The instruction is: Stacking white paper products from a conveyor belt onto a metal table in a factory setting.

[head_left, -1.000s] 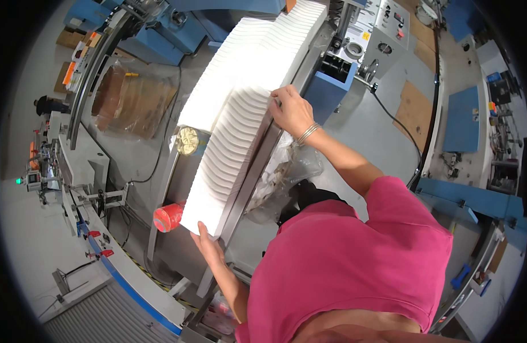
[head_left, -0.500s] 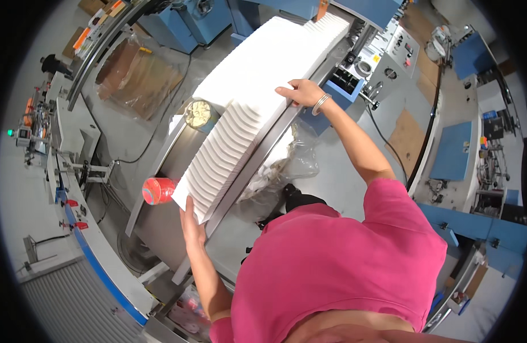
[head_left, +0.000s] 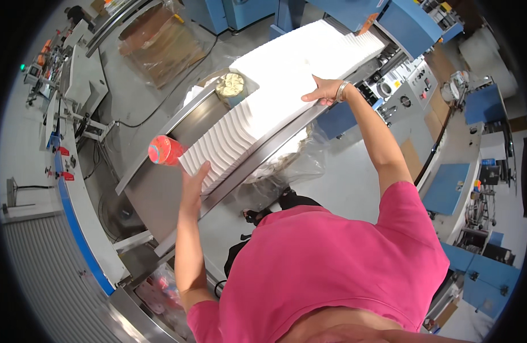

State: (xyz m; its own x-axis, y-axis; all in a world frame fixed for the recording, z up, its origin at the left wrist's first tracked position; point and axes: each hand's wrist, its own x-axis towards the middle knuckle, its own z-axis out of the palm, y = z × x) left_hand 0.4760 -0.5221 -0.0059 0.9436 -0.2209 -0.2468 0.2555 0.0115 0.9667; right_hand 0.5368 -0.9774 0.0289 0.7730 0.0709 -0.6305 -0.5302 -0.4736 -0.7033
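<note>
A long row of white paper sheets (head_left: 275, 97) stands on edge along a slanted metal trough (head_left: 146, 188). Its near part is fanned into curved ridges. At the near end my left hand (head_left: 192, 186) grips the row, thumb at its right corner and the other fingers partly hidden. Farther up, my right hand (head_left: 327, 91) rests on the row's right side, thumb and forefinger spread, remaining fingers partly hidden. A red-orange roll (head_left: 165, 150) lies left of my left hand, by the row's end. An open tin (head_left: 230, 86) with pale yellowish contents stands left of the row.
Blue machinery (head_left: 355, 14) stands at the row's far end. A clear plastic bag (head_left: 306, 157) with white scraps sits below the trough's right side. Brown cardboard under plastic (head_left: 160, 43) lies on the floor at the far left. A blue-edged machine table (head_left: 75, 223) runs along the left.
The view has shifted, putting the trough and row higher in the picture. My left hand stays at the near end, its thumb now showing at the corner. My right hand's fingers have spread.
</note>
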